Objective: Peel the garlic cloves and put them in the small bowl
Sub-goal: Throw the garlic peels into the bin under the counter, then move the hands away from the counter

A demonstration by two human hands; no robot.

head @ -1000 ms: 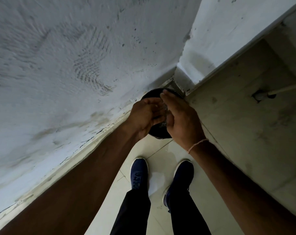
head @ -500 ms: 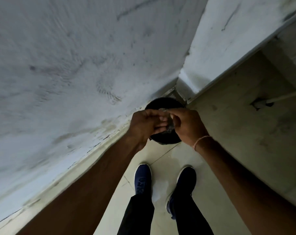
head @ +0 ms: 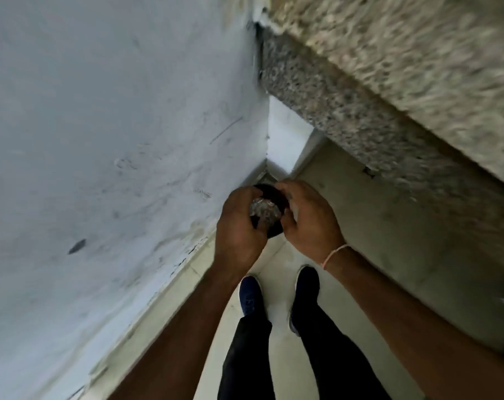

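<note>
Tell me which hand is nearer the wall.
Left. The left hand is on the side toward the wall, holding a pale crumpled clump. The right hand is on the far side, toward the counter.

1. Wall [head: 106, 134]: pale bluish white, marked with grey smudges and dark streaks.
2. Counter slab [head: 389, 90]: speckled grey and beige granite pattern, blurred toward the upper right corner.
3. Floor [head: 282, 350]: pale cream tiles.
4. Round object [head: 273, 209] between the hands: black, with a pale silvery mass at its centre.
5. Wrist thread [head: 333, 255]: light pink.
6. Shoes [head: 249, 295]: dark navy blue.
7. Trousers [head: 331, 368]: black.
</note>
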